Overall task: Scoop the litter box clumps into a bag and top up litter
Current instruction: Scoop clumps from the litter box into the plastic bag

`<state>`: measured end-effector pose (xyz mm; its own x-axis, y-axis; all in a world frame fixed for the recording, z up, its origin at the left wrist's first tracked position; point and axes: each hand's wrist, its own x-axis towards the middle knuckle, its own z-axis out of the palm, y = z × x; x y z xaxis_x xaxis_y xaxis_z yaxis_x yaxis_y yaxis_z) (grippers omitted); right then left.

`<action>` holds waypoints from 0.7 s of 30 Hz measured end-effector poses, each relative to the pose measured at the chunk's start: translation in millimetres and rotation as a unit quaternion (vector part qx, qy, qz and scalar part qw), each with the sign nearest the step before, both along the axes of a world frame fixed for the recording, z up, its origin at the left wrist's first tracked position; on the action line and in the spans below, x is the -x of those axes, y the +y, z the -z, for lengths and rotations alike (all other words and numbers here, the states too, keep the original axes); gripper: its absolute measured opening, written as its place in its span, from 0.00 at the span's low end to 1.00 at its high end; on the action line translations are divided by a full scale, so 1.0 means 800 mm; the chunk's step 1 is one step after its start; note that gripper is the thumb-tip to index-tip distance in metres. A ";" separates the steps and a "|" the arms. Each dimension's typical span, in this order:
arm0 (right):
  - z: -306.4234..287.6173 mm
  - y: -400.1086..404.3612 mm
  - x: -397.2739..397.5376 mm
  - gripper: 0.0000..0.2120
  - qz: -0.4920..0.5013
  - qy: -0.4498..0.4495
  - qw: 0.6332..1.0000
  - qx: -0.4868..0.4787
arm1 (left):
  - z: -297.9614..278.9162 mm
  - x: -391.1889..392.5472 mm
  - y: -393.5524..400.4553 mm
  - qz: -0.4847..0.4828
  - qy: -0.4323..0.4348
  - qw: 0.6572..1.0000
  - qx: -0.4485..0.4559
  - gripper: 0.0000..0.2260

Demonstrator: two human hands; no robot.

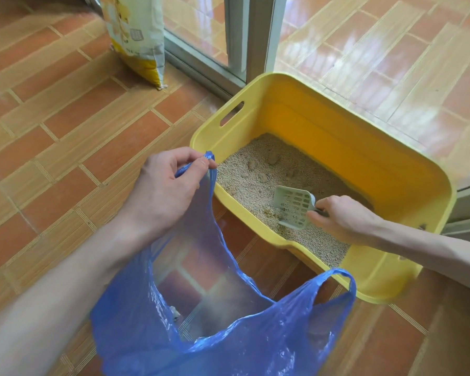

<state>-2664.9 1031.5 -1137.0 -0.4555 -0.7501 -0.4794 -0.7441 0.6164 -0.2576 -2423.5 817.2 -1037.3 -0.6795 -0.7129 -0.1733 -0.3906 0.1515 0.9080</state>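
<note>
We have the left hand pinching one handle of the blue plastic bag, thumb and fingers closed on the twisted loop, holding that side up just beside the near-left corner of the yellow litter box. The bag's other handle hangs free and sags against the box's near wall.

Our right hand is clamped around the handle of the pale slotted scoop, whose blade sits down in the litter near the box's near side. Several brownish clumps lie toward the far-left part of the litter bed, well apart from the scoop. We judge scooping is under way, with most clumps yet to lift.

Risks as we read them:
- Bag mouth is held on one side only. The slack side could fold inward, so a tipped scoop may drop clumps on the tiled floor between bag and box.
- Lifting too fast, before loose grains sift through the slots, would carry clean litter out and scatter it over the rim.
- Soft clumps may break if the blade jabs rather than slides under them.
- The thin bag could tear if dragged on the box edge.

The litter sack for topping up leans by the door frame, far left, untouched.
</note>
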 end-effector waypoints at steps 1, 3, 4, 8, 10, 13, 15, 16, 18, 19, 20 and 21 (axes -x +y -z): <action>0.002 -0.001 -0.002 0.16 0.002 -0.014 1.000 0.005 | 0.000 0.000 0.001 0.000 -0.001 1.000 -0.001 0.12; 0.003 -0.002 -0.006 0.17 0.015 -0.048 0.999 0.018 | 0.001 -0.001 0.002 0.002 -0.004 1.000 0.003 0.12; 0.003 -0.003 -0.008 0.18 0.026 -0.063 0.997 0.024 | 0.002 -0.002 0.002 0.003 -0.007 1.000 0.008 0.11; 0.014 -0.006 -0.014 0.19 0.068 -0.108 0.991 0.042 | 0.003 -0.003 0.001 0.004 -0.010 1.000 0.011 0.11; 0.018 -0.006 -0.017 0.19 0.089 -0.136 0.985 0.049 | 0.004 -0.004 0.000 0.000 -0.007 1.000 0.006 0.11; 0.021 -0.004 -0.018 0.22 0.112 -0.172 0.977 0.064 | 0.005 -0.004 0.000 0.000 -0.010 1.000 0.011 0.10; 0.019 -0.002 -0.016 0.23 0.133 -0.185 0.971 0.079 | 0.006 -0.005 0.000 0.000 -0.010 1.000 0.015 0.10; 0.016 -0.002 -0.015 0.23 0.141 -0.189 0.968 0.088 | 0.007 -0.005 0.000 -0.002 -0.010 1.000 0.015 0.10; 0.012 -0.002 -0.014 0.22 0.149 -0.195 0.964 0.101 | 0.006 -0.004 -0.001 -0.003 -0.008 1.000 0.010 0.10; 0.011 -0.002 -0.014 0.22 0.152 -0.198 0.963 0.102 | 0.006 -0.003 -0.001 -0.003 -0.005 1.000 0.007 0.10; 0.009 -0.003 -0.014 0.23 0.157 -0.204 0.961 0.101 | 0.006 -0.002 -0.001 -0.004 -0.002 1.000 0.003 0.11; 0.009 -0.003 -0.014 0.23 0.166 -0.215 0.958 0.098 | 0.006 -0.002 -0.001 -0.006 0.001 1.000 0.001 0.11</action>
<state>-2653.6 1028.8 -1144.3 -0.4762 -0.6934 -0.5408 -0.3156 0.7088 -0.6309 -2422.0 816.6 -1042.1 -0.6717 -0.7210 -0.1705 -0.3906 0.1490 0.9084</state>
